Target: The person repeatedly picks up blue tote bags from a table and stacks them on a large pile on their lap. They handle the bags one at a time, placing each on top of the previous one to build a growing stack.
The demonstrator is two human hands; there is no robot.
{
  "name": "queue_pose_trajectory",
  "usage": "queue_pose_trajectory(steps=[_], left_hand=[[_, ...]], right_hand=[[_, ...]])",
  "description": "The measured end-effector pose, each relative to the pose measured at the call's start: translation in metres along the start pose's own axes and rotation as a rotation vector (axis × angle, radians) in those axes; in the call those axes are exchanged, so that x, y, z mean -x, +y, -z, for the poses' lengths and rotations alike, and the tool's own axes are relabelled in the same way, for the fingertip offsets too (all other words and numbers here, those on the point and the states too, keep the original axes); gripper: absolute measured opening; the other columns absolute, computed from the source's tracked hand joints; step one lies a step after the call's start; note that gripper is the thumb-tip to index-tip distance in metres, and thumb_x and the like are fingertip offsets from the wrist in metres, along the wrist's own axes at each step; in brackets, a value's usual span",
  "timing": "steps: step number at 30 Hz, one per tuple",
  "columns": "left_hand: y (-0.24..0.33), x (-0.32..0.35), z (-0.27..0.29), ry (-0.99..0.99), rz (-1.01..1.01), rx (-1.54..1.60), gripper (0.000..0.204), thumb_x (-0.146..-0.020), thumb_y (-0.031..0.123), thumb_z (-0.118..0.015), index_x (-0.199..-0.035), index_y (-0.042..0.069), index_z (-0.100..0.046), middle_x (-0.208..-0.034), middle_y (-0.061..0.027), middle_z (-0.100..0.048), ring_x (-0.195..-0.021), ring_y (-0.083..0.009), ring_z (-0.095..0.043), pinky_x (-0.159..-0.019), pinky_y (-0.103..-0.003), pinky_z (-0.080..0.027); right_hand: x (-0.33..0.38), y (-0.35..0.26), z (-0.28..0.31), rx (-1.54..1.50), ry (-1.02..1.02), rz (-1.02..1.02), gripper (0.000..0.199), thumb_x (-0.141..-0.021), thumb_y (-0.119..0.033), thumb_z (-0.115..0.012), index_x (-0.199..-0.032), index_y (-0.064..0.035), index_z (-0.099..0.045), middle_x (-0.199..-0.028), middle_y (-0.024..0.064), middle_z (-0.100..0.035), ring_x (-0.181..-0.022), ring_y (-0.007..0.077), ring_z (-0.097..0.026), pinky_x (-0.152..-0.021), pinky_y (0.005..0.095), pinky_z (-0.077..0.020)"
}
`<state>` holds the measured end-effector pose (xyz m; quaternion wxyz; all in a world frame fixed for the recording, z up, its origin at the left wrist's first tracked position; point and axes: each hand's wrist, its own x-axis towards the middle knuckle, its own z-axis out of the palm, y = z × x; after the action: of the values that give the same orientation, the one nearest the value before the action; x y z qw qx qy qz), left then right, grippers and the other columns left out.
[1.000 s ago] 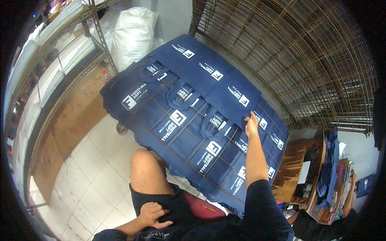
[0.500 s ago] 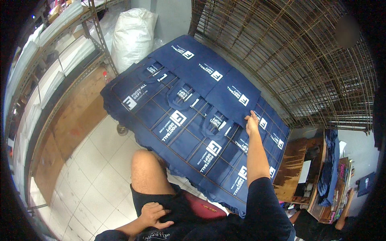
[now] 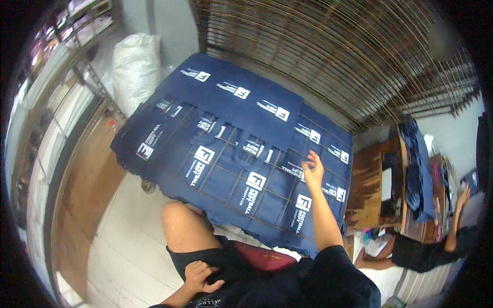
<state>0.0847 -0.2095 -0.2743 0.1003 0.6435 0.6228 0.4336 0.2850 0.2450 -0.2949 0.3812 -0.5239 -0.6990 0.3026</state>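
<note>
My right hand (image 3: 314, 168) hovers with its fingers apart over the right part of a wire-grid drying rack (image 3: 222, 168), holding nothing that I can see. Dark blue fabric panels with white prints lie on and under the grid. A flat row of these blue panels (image 3: 218, 110) covers the rack's far side, and its near right corner lies a little beyond my fingers. Several cut pieces with notched edges show along the middle. My left hand (image 3: 201, 277) rests on the black shorts at my thigh, fingers loosely bent and thumb apart.
Above the table, a stack of rusty wire racks (image 3: 328, 51) is tilted up. A white woven sack (image 3: 136, 69) stands at the far left, beside metal shelving with a wooden board (image 3: 84, 195). At right are a wooden cabinet (image 3: 365, 190), hanging blue cloth (image 3: 417, 174) and another person (image 3: 426, 251).
My right hand has come away from the corner of the blue panels, where its fingertips were, and drawn nearer. The whole view has swung right. My left hand stays on my thigh.
</note>
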Motion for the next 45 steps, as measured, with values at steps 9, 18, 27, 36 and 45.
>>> queue_pose_trajectory(steps=[9, 18, 27, 36, 45], left_hand=[[0.006, 0.003, -0.009, -0.095, -0.035, -0.020, 0.033, -0.062, 0.036, -0.070, -0.078, 0.007, -0.064, -0.065, -0.0086, -0.050, -0.056, -0.0264, -0.050, -0.053, -0.035, -0.038], [0.042, -0.018, -0.011, -0.186, -0.021, -0.063, 0.024, -0.073, 0.022, -0.069, -0.088, 0.004, -0.064, -0.066, -0.0116, -0.050, -0.059, -0.0305, -0.049, -0.055, -0.038, -0.041], [0.048, -0.011, -0.016, -0.206, 0.048, -0.139, 0.021, -0.075, 0.021, -0.068, -0.085, 0.004, -0.064, -0.069, -0.0134, -0.057, -0.060, -0.0302, -0.053, -0.056, -0.037, -0.044], [0.031, -0.022, -0.024, -0.231, -0.018, -0.157, 0.036, -0.066, 0.040, -0.072, -0.074, 0.006, -0.065, -0.055, -0.0072, -0.045, -0.050, -0.0243, -0.048, -0.047, -0.035, -0.037], [0.040, -0.022, -0.018, -0.210, 0.002, -0.186, 0.034, -0.064, 0.040, -0.073, -0.076, 0.008, -0.065, -0.060, -0.0047, -0.047, -0.053, -0.0223, -0.050, -0.050, -0.034, -0.040]], right_hand=[[0.052, -0.021, 0.246, -0.126, 0.417, 0.186, 0.044, -0.082, -0.006, -0.059, -0.125, -0.0016, -0.048, -0.089, 0.0059, -0.061, -0.076, 0.0114, -0.057, -0.068, 0.0238, -0.0468], [0.041, 0.007, 0.529, -0.963, 1.097, 0.038, 0.063, -0.087, -0.032, -0.057, -0.134, -0.0010, -0.029, -0.124, 0.0260, -0.045, -0.110, 0.0337, -0.053, -0.088, 0.0392, -0.0481], [0.030, 0.032, 0.563, -1.691, 0.939, 0.106, 0.103, -0.073, -0.080, -0.039, -0.144, -0.0129, -0.009, -0.147, 0.0207, -0.018, -0.133, 0.0416, -0.021, -0.106, 0.0595, -0.0200], [0.068, 0.125, 0.639, -0.541, 1.054, -0.119, 0.051, -0.074, -0.006, -0.059, -0.123, -0.0003, -0.050, -0.100, 0.0086, -0.059, -0.091, 0.0187, -0.056, -0.078, 0.0305, -0.0468], [0.060, -0.190, 0.434, 0.147, -0.024, 0.198, 0.072, -0.065, 0.007, -0.048, -0.135, -0.0024, -0.040, -0.126, 0.0104, -0.051, -0.109, 0.0163, -0.051, -0.093, 0.0271, -0.0382]])
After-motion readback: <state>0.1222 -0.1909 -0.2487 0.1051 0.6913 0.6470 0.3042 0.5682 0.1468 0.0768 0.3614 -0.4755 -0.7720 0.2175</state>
